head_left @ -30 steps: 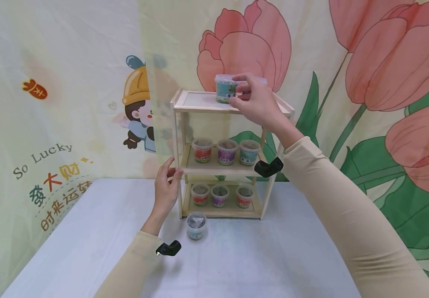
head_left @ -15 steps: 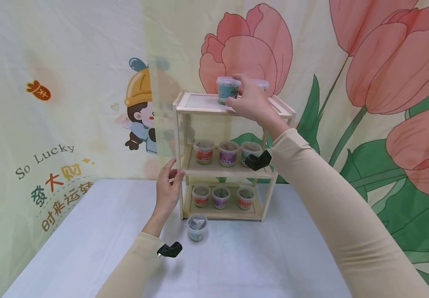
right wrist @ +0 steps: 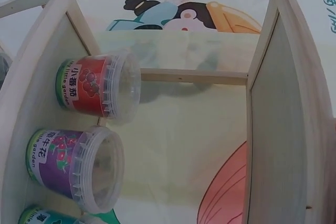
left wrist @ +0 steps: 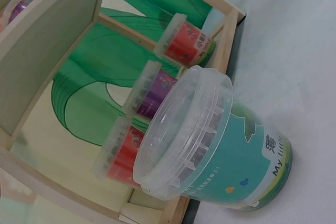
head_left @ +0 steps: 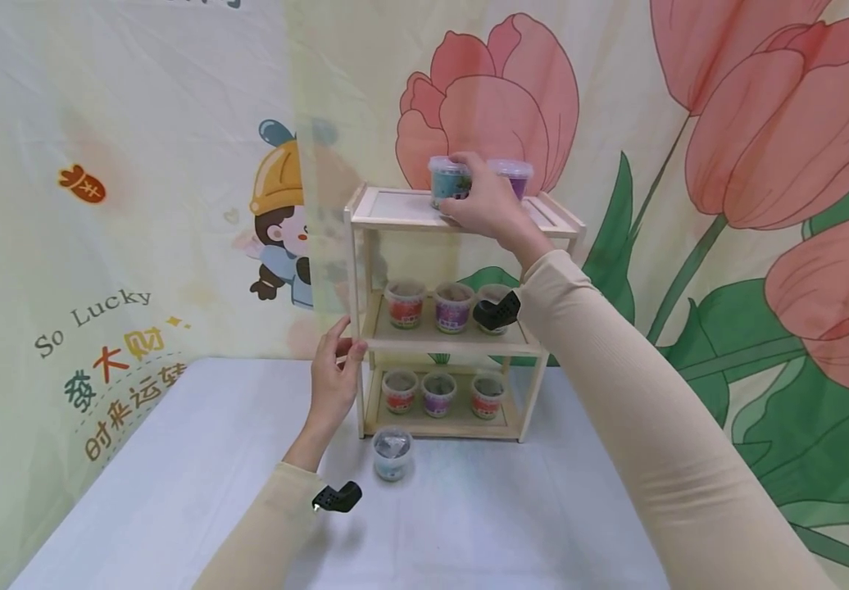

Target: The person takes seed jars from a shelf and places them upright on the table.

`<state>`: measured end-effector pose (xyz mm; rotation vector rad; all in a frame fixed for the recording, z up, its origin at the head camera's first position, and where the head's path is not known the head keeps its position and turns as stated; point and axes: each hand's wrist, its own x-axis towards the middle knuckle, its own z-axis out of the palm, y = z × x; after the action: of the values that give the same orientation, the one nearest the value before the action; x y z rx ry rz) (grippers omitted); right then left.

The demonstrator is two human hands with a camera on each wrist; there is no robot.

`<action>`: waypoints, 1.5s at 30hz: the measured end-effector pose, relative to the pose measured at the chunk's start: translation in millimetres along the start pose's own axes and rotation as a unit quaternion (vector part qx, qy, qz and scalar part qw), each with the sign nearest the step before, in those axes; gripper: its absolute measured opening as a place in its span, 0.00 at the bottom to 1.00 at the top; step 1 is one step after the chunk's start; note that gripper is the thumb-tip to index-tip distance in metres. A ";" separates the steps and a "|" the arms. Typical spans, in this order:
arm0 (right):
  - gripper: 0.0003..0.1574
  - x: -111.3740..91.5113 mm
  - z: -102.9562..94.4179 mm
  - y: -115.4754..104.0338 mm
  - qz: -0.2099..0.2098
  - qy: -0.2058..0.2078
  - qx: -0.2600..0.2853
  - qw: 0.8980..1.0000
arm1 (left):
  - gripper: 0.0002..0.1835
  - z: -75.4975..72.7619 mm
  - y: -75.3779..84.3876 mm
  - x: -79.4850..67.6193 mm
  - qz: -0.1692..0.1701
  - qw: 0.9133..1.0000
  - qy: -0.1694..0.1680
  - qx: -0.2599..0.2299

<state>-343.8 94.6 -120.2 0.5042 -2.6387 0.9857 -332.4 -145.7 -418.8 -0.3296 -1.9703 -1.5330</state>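
Blue cup [head_left: 447,180] stands on the wooden rack's [head_left: 402,203] top board, upper centre of the head view, pinched by the right hand [head_left: 489,201]. Left of centre, the left hand [head_left: 334,375] grips the rack's left post [head_left: 354,279].

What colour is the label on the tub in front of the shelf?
The label is mostly teal; the left wrist view shows it best.

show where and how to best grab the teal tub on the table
Probably grip the teal tub round its body, under the wider lid, coming from the front: it stands upright and the shelf is close behind it.
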 end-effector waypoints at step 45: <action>0.41 -3.8 -4.9 25.6 -0.070 -0.005 0.064 0.996 | 0.30 1.6 -0.2 3.3 -0.009 1.000 -0.008 0.007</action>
<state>-350.3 116.9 -132.8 0.7125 -2.5198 1.1141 -335.7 -144.8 -417.2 -0.3186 -2.0003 -1.5317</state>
